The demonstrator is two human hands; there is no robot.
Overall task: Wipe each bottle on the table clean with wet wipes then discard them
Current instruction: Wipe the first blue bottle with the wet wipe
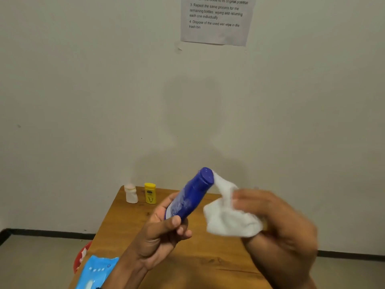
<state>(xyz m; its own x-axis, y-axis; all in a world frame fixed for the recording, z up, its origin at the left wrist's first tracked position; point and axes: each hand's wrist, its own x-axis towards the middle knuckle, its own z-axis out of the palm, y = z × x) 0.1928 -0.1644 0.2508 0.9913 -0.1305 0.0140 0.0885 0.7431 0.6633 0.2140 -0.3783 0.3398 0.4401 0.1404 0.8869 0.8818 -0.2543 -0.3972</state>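
My left hand (164, 228) grips the lower end of a blue bottle (192, 195), which is tilted with its far end pointing up and away above the wooden table (129, 230). My right hand (277, 226), blurred, holds a crumpled white wet wipe (227, 217). A corner of the wipe touches the raised end of the blue bottle. A small white bottle (131, 193) and a yellow bottle (150, 193) stand upright side by side at the table's far left corner.
A blue pack of wet wipes (95, 272) lies at the table's near left edge. A red bin (81, 257) sits on the floor just left of the table. A printed instruction sheet (216, 19) hangs on the wall behind.
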